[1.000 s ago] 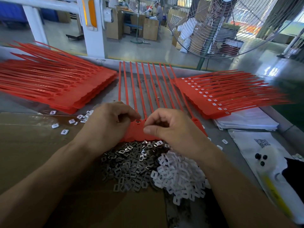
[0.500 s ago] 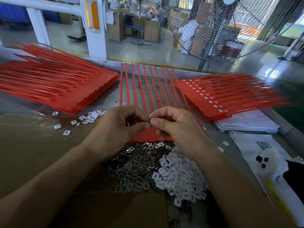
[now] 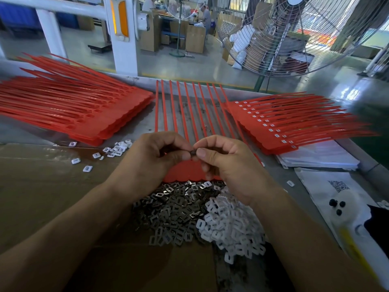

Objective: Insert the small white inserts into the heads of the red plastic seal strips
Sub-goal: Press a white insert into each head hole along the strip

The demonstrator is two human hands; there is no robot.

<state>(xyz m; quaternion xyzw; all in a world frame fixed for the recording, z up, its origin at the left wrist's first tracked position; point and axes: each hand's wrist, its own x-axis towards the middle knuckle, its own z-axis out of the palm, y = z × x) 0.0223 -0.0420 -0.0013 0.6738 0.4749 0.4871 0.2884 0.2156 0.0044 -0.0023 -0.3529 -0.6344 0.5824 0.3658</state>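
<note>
A row of red seal strips [image 3: 189, 114] lies in front of me, tails pointing away, its joined heads [image 3: 185, 171] partly hidden under my hands. My left hand [image 3: 151, 157] and my right hand [image 3: 227, 163] meet just above the heads. Between their thumbs and forefingers they pinch one small dark piece [image 3: 192, 153]; what it is exactly is too small to tell. A heap of white inserts [image 3: 229, 224] lies near my right wrist, beside a heap of grey metal clips [image 3: 172, 213].
A thick stack of red strips [image 3: 80, 110] lies at the left. Another stack with white inserts in its heads [image 3: 280, 123] lies at the right, on white sheets [image 3: 315, 157]. Loose white inserts [image 3: 115, 148] are scattered on brown cardboard [image 3: 42, 197]. A large fan [image 3: 294, 34] stands behind the table.
Both hands have lifted off the strip heads and come together; they now pinch a small dark piece between them, slightly above the heads.
</note>
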